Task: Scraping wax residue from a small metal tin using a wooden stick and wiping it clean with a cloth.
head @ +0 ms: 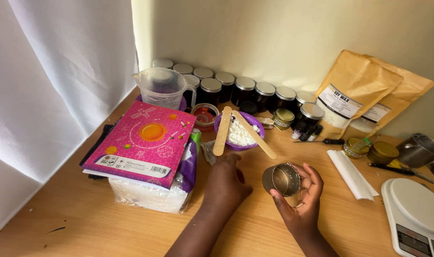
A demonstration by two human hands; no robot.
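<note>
Desk first: light wooden desk [83, 219] fills the view, white curtain [50, 81] along its left edge, pale wall at the back edge. Two tan stand-up pouches with white labels [355, 90] lean at the back right. Pink hardcover book with an orange sun [143, 143] lies near the left edge, stacked on a clear bag of white material [148, 196]. White digital kitchen scale [417, 214] sits at the front right corner, partly cut off. Clear plastic measuring jug [162, 86] stands at the back left, beside a row of dark glass jars with silver lids [236, 85] running along the back edge. Small steel pot [419, 149] at the right edge. Folded white cloth [352, 173] lies between the scale and the hands. Purple bowl of white wax flakes [239, 131] sits mid-desk with two flat wooden stir sticks [222, 131] resting across its rim. Two gold lidded tins [371, 150] stand near the pot.

Right hand [302, 200] holds the round gold metal tin [281, 179] just front of the bowl, tilted on its side, opening toward the camera, fingers curled around its wall, thumb under. Tin looks empty inside.

Left hand [225, 183] rests on the desk just left of the tin, fingers together and slightly bent, tips near the lower end of one stick, gripping nothing.

Progress, judging by layout: flakes already in the bowl, sticks out, tin not yet filled, jars all capped, scale bare.
</note>
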